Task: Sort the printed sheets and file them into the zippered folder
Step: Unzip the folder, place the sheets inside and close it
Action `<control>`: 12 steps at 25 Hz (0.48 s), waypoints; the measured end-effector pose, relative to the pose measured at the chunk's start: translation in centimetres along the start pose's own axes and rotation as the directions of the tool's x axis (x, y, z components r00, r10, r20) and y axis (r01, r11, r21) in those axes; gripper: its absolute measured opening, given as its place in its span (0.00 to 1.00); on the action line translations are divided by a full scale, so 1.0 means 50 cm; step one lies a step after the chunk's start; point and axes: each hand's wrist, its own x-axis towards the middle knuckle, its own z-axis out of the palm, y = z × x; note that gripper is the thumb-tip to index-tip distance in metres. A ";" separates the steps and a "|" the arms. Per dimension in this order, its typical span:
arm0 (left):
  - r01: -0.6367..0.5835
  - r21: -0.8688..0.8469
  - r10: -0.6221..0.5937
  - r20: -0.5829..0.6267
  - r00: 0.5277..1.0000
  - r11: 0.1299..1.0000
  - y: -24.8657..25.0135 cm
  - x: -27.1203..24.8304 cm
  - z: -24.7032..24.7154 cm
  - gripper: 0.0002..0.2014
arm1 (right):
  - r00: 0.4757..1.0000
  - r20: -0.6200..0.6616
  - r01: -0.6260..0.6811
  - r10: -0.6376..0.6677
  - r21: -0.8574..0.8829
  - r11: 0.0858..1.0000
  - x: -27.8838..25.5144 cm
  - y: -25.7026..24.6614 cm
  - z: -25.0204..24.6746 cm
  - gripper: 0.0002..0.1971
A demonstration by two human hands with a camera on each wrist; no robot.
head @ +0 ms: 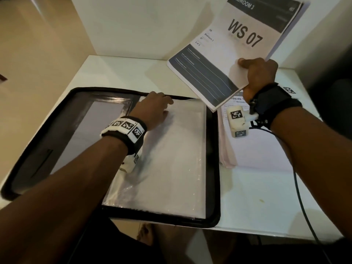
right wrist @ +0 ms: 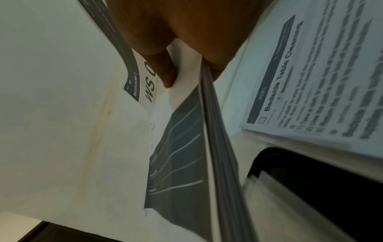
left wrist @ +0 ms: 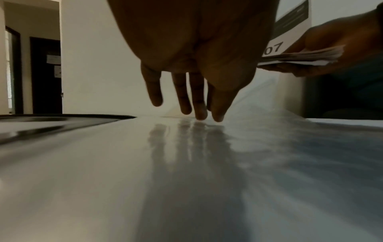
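A black zippered folder [head: 213,168] lies open on the white table, its right half filled with clear plastic sleeves [head: 171,159]. My left hand [head: 156,107] rests near the top edge of the sleeves [left wrist: 186,163], fingers [left wrist: 199,106] straight with the tips touching the plastic. My right hand [head: 257,73] grips a bundle of printed sheets [head: 238,48] headed "WS 07", lifted above the table at the upper right; the thumb [right wrist: 163,68] presses on the top sheet [right wrist: 182,147]. A second stack of sheets [head: 257,147] lies on the table right of the folder, headed "Bedside Table Cleaning" [right wrist: 311,90].
The white table [head: 118,73] stands in a corner, with walls [head: 133,21] behind and at the left. A black cable [head: 299,197] runs from my right wrist over the table's front right edge. A doorway [left wrist: 45,73] shows far left in the left wrist view.
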 end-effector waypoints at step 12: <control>-0.169 -0.123 0.153 -0.128 0.980 0.978 -0.026 0.055 -0.014 0.12 | 0.994 0.046 0.098 -0.098 0.009 0.995 0.005 0.006 0.183 0.17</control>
